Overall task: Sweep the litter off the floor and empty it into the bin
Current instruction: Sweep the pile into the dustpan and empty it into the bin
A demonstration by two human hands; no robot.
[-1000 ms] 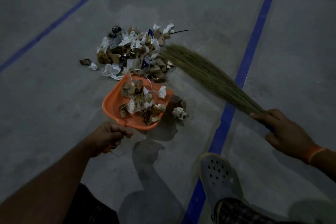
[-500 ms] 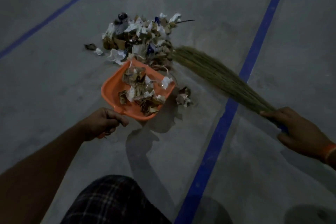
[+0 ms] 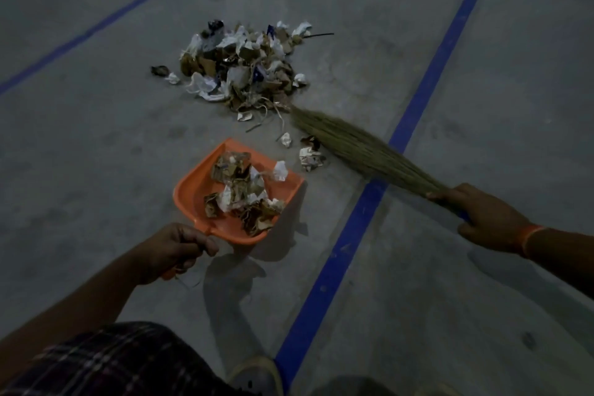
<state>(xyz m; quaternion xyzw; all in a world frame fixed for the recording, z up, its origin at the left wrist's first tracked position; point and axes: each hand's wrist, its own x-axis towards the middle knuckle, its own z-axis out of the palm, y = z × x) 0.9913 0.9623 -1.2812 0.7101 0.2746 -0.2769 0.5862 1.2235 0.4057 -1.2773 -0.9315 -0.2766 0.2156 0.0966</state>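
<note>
The left hand (image 3: 175, 251) grips the dustpan (image 3: 196, 190), part-filled; the right hand (image 3: 482, 219) grips the broom (image 3: 360, 145). Most litter (image 3: 244, 64) lies piled beyond. Best set the pan's lip flat against the floor near the pile, then sweep short strokes inward.

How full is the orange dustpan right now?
Partly full. The orange dustpan holds a loose heap of paper scraps toward its middle and back, with bare orange showing along its left side.
</note>
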